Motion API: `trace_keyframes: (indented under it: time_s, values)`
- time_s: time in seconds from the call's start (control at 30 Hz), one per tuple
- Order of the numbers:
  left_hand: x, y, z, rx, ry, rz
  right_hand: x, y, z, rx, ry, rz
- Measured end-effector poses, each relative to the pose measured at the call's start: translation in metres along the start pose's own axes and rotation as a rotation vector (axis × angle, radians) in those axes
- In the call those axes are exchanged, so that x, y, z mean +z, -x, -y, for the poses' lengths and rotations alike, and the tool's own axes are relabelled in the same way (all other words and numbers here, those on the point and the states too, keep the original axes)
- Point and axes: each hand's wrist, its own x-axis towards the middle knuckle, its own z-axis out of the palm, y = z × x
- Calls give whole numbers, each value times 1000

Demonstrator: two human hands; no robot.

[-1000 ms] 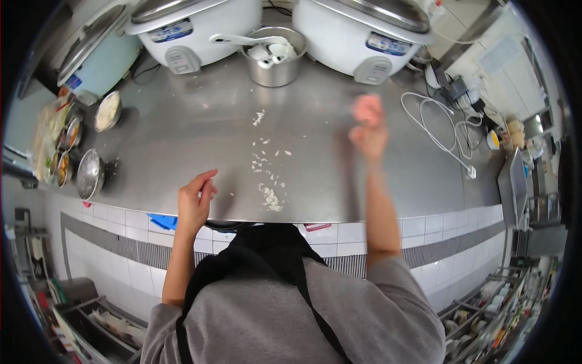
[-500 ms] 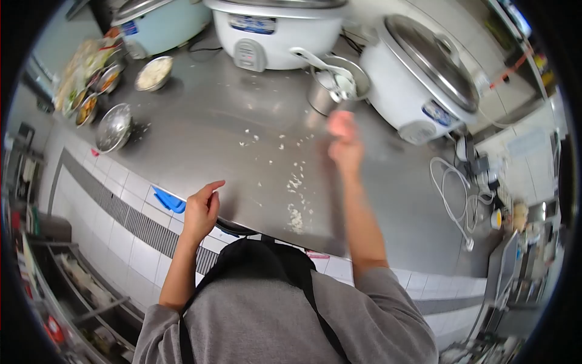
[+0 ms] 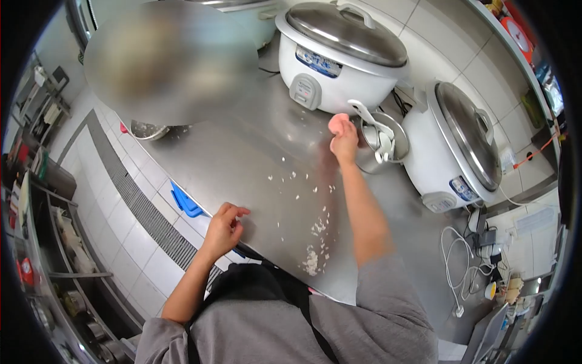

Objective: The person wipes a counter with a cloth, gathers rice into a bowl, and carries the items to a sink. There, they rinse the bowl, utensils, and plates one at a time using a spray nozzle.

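In my right hand [image 3: 345, 143] is a pink cloth [image 3: 338, 124], bunched up and gripped above the steel table. Just right of that hand stands a metal pot [image 3: 400, 136] holding white-handled utensils [image 3: 383, 142]. My left hand [image 3: 224, 232] hovers at the table's front edge, loosely curled with the fingers apart and nothing in it. Scattered rice grains [image 3: 312, 259] lie on the steel table [image 3: 254, 151] between my two hands, thickest near the front edge.
Large rice cookers [image 3: 339, 60] line the back, with another cooker [image 3: 464, 145] at the right. A metal bowl [image 3: 148, 130] sits at the left edge, partly hidden by a blurred patch. A white cable [image 3: 454, 255] lies at right; a blue object [image 3: 185, 200] shows beside the front edge.
The view has swung leftward, shifting the table and cookers right and down in the picture. My right hand, still gripping the pink cloth, is now left of the pot. A blur now covers the upper left.
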Motion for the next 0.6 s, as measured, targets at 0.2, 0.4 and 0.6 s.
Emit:
trace_keyframes:
  time_s: [0.2, 0.4, 0.6]
  values:
    - [-12, 8, 2, -71, -50, 13, 17, -17, 10, 267, 1, -265]
    - [-36, 43, 27, -200, -201, -59, 43, -51, 15, 629, 252, -191]
    - [-57, 89, 47, -388, -156, -181, 30, -76, -6, 539, 478, 478]
